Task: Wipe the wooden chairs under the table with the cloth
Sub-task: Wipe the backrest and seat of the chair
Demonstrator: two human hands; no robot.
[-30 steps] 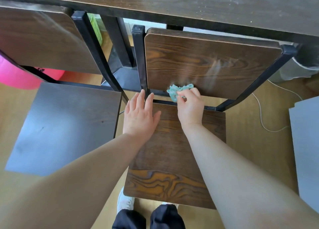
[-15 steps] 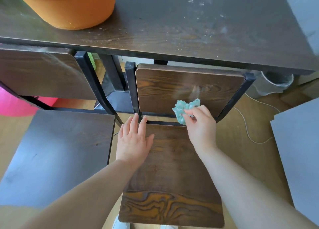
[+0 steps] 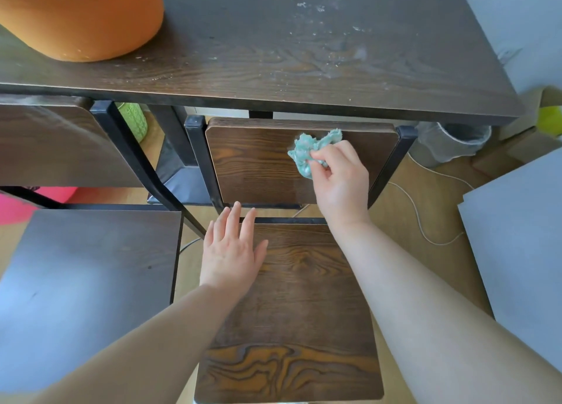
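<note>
A dark wooden chair with a black metal frame stands in front of me, its seat (image 3: 292,312) below and its backrest (image 3: 252,163) tucked under the table edge. My right hand (image 3: 340,181) grips a crumpled teal cloth (image 3: 310,149) and presses it against the upper right part of the backrest. My left hand (image 3: 231,251) lies flat with spread fingers on the back left of the seat. A second wooden chair stands to the left, with its seat (image 3: 88,282) and backrest (image 3: 51,148) in view.
The dark wooden table (image 3: 273,53) carries an orange pot (image 3: 82,14) at its left and pale dust specks. On the floor are a grey bin (image 3: 450,142), a white cable (image 3: 422,208), a pink object (image 3: 18,208) and a green vase (image 3: 133,120). A grey panel (image 3: 517,251) stands at right.
My right hand has carried the cloth up the backrest from its lower edge to near its top right. The view has tilted up, showing more tabletop. My left hand stays on the seat.
</note>
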